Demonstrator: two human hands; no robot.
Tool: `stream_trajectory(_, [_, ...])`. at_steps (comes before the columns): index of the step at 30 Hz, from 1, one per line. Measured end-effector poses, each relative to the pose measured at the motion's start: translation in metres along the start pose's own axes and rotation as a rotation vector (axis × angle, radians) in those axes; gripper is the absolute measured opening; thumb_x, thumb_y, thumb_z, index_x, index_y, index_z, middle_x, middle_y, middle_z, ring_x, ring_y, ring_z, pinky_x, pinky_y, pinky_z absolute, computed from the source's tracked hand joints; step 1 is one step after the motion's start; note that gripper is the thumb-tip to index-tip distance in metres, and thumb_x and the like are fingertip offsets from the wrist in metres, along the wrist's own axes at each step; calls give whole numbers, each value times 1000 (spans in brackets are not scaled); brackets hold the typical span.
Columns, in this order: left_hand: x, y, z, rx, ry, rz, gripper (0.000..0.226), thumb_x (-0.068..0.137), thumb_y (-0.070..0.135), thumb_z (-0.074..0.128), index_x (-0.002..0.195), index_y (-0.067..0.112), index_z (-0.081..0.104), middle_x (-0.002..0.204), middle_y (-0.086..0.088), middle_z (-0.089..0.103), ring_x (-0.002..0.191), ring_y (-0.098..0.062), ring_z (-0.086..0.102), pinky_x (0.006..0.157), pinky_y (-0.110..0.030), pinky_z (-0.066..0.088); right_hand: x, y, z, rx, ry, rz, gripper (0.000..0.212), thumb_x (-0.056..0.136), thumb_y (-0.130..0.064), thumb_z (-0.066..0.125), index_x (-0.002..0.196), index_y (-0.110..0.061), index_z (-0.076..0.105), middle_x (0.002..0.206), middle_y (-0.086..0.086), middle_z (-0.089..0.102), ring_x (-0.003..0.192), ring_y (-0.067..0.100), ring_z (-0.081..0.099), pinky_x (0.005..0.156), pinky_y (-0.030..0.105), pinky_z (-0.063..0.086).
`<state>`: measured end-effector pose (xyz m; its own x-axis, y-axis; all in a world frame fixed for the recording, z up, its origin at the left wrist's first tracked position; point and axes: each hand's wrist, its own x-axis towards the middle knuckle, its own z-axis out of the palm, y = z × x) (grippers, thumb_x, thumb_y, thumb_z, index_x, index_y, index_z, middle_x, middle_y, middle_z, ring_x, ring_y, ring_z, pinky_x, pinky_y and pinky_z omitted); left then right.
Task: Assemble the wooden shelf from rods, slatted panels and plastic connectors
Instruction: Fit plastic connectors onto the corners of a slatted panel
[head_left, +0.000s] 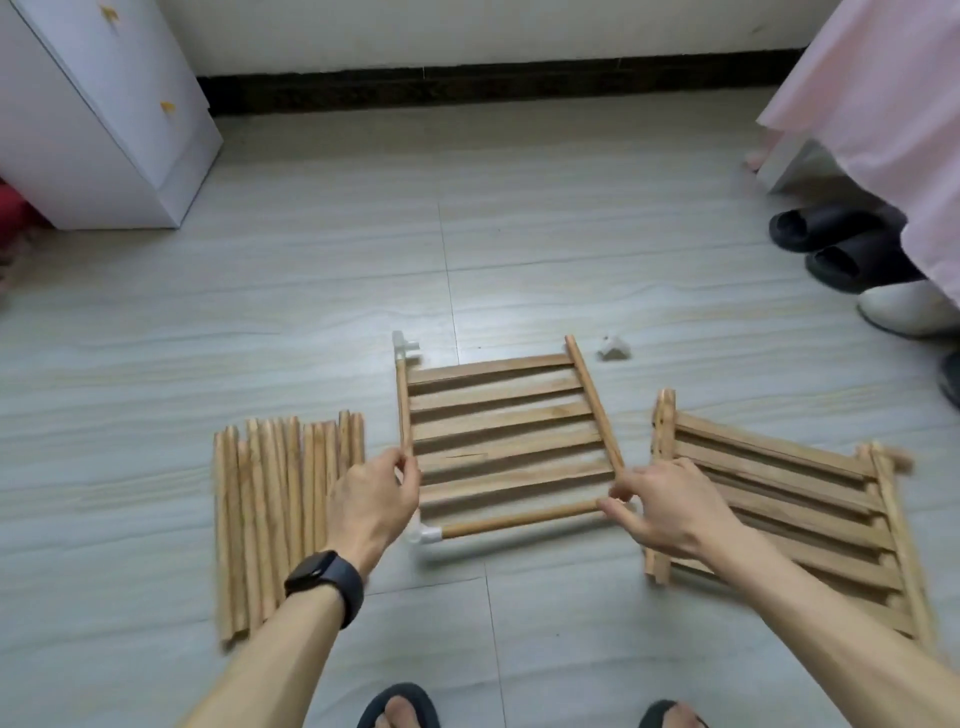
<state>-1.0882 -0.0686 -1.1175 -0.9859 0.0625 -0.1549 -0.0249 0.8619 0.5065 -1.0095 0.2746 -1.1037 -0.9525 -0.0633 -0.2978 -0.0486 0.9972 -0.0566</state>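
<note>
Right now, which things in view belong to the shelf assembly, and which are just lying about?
Job: slatted panel held by both hands, left, right; loose rods; spare panels; loose connector.
Lying about: slippers; cabinet; pink cloth.

Both hands (371, 499) apparently on slatted panel (506, 441)

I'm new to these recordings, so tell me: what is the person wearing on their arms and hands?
Both forearms are bare, with no sleeves in view. The left hand has a black smartwatch with a dark rectangular face and a black band on its wrist. The right hand wears nothing: no glove, ring or band shows.
</note>
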Motion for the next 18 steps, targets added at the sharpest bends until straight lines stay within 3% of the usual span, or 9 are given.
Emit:
stream_trajectory(3, [6,-6,13,32,-27,-50,19,100,47,46,102,34,60,92,9,67,78,-13,63,65,-35,55,4,-7,35,92,24,79,51,92,-70,34,112,-35,67,118,-14,66,116,14,57,89,35,43])
stream_trajectory(6, [9,-14,34,70,-211,-157,45,99,50,48,138,26,47,133,-6,55,114,-26,57,84,-36,50,13,-15,66,88,-95,141,55,92,-65,48,137,-32,54,145,-6,50,136,19,40,108,39,38])
stream_trajectory(9, [3,-23,56,-30,-412,-295,67,98,43,55,153,17,27,141,-15,51,118,-32,57,89,-37,49,18,-20,92,37,-208,130,70,90,-60,53,151,-31,35,157,-2,35,144,24,29,114,44,33])
stream_trajectory(11, [-2,-26,70,-85,-462,-348,71,97,36,58,154,11,23,141,-16,53,120,-33,56,93,-37,48,20,-22,106,-24,-183,104,70,91,-53,56,152,-29,31,154,-1,38,142,26,31,112,42,35])
stream_trajectory(13, [-6,-30,78,-143,-429,-392,68,97,30,60,152,9,26,141,-16,52,121,-34,56,97,-39,48,22,-25,112,-84,-131,101,57,94,-49,55,145,-28,40,142,0,48,133,26,40,105,40,38])
stream_trajectory(16, [-12,-36,72,-341,-399,-482,69,93,25,61,152,14,25,131,-13,55,103,-27,60,85,-37,50,20,-26,108,-185,-8,6,30,95,-48,59,114,-25,61,111,2,64,109,27,58,93,41,42])
stream_trajectory(18, [-12,-38,55,-501,-316,-484,69,89,36,63,148,20,30,118,-9,60,95,-21,59,80,-36,49,12,-25,99,-143,181,-82,29,91,-50,63,94,-21,63,91,1,65,89,29,65,86,44,46])
